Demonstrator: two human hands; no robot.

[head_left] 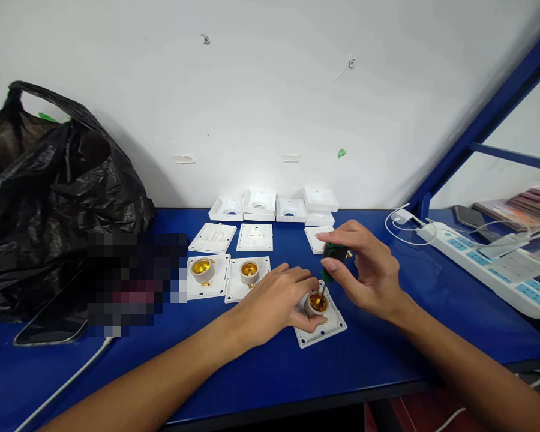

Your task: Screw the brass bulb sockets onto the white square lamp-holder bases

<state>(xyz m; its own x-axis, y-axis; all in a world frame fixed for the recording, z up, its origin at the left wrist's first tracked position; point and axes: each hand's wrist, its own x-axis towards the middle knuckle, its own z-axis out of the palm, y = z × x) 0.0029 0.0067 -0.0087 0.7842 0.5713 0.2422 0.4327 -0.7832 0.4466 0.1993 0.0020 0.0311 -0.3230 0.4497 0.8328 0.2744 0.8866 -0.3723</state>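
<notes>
The socket [314, 303] sits between our left fingers [310, 324], gripped; our right fingers [341, 272], just above, pinch a screwdriver [335, 252]. We judge the socket stiff, light, probably brittle; best held by its round side.

- Between the right fingers [342, 271], here's the screwdriver handle [335, 252], plastic by its look, with a slim metal shaft [323, 294] below them.
- Inside the left fingers' [312, 323] grip sits the round socket [315, 312], matt outside, its lining [314, 299] a glossy, brassy metal!
- Just under those fingers, the base plate [332, 327] shows smooth plastic.
- Out beyond both sets of fingers, square covers [320, 198], smooth plastic with a soft sheen.
- Far left of the fingers, a crinkled, glossy plastic bag [72, 180].
- Beneath them all, the tabletop [252, 384], smooth and faintly shiny.
</notes>
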